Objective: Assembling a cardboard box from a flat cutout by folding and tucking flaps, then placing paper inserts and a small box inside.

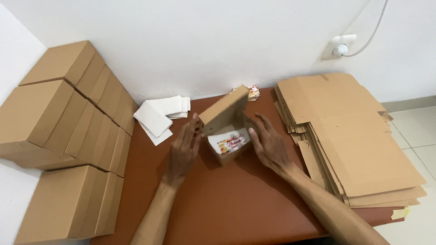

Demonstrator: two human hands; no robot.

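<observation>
So there's a small cardboard box (225,131) sitting mid-table on the reddish-brown tabletop (236,204), lid tipped up and back at an angle. The lid hides most of the inside; all I can make out is a white printed card or packet (229,142) with red and orange on it. Can't tell if it's lying in the box or stuck on its front face.

Left hand (184,149) is flat against the box's left side, fingers spread and straight, fingertips up by the lid edge. Not wrapped around anything, more pressing than gripping. Right hand (268,143) does the same on the right side, open palm, fingers loosely fanned, thumb near the front corner. Whether the thumb is actually touching the cardboard is hard to say.

Behind the lid a little pile of printed packets (252,92) pokes out, mostly blocked. Some white folded papers (159,115) lie back-left, by the wall.

Room-wise: a stack of flat unfolded box blanks (354,140) takes up the whole right side and hangs past the table edge. Finished closed boxes (63,127) are piled along the left, partly cut off by the frame. The open stretch is the front middle, under the forearms. A wall socket with a white cable (339,47) sits up top right.
</observation>
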